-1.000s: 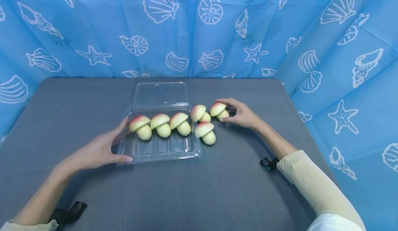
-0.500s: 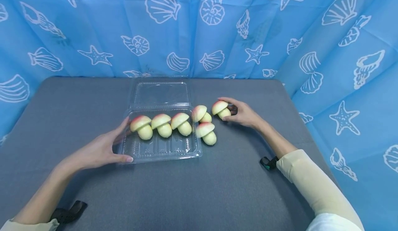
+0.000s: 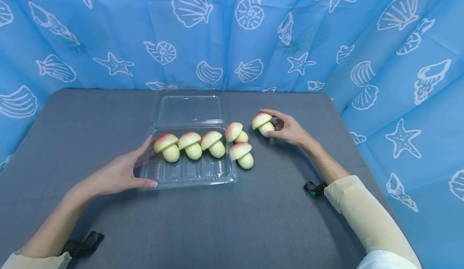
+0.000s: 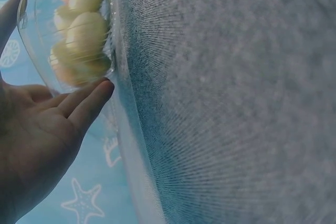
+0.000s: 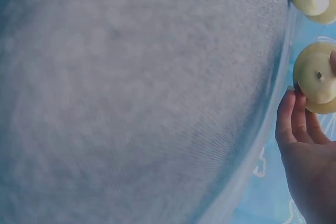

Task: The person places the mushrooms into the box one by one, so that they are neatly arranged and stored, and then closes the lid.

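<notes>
Cream, red-tinged mushroom-shaped piece (image 3: 263, 125): right of the box, pinched between thumb and fingers.
Grip: right hand (image 3: 291, 131) around that piece; left hand (image 3: 117, 173) spread, touching the box's left end.
Clear plastic hinged box (image 3: 188, 175): lid (image 3: 190, 108) folded back, three similar mushrooms (image 3: 191, 145) in a row inside.
Two more mushrooms (image 3: 245, 160): at its right edge.
Worktop (image 3: 224, 228): grey.
</notes>
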`<state>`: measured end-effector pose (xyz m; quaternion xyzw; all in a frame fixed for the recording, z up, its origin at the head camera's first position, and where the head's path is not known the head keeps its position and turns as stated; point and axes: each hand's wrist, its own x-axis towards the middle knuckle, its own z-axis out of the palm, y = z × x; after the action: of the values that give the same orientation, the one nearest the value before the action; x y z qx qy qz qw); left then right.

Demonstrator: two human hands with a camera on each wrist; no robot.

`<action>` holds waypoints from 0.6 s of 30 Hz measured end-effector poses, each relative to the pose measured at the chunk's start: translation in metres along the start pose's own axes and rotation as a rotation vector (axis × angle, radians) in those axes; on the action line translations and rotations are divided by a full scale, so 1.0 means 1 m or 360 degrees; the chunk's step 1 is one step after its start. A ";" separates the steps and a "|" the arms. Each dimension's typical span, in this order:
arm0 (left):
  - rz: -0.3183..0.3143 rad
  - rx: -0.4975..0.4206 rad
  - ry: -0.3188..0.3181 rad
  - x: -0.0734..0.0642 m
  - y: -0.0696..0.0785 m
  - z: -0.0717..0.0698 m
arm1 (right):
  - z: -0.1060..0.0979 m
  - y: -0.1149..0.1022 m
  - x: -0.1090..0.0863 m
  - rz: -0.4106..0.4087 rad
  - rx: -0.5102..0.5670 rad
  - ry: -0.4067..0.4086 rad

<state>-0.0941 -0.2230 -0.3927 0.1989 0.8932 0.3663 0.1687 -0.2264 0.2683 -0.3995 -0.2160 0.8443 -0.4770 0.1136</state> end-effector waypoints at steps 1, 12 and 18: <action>-0.0001 0.0002 0.0000 0.000 0.000 0.000 | 0.000 0.000 0.000 0.0006 0.0006 0.0010; 0.0006 0.0020 -0.0003 0.000 0.001 0.000 | 0.000 -0.018 -0.007 -0.0113 0.0038 0.0152; -0.0008 0.0013 -0.0013 0.002 0.001 0.000 | 0.003 -0.044 -0.013 -0.0204 0.0051 0.0183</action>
<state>-0.0953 -0.2217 -0.3921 0.1987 0.8945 0.3614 0.1723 -0.2020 0.2523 -0.3641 -0.2400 0.8262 -0.5083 0.0377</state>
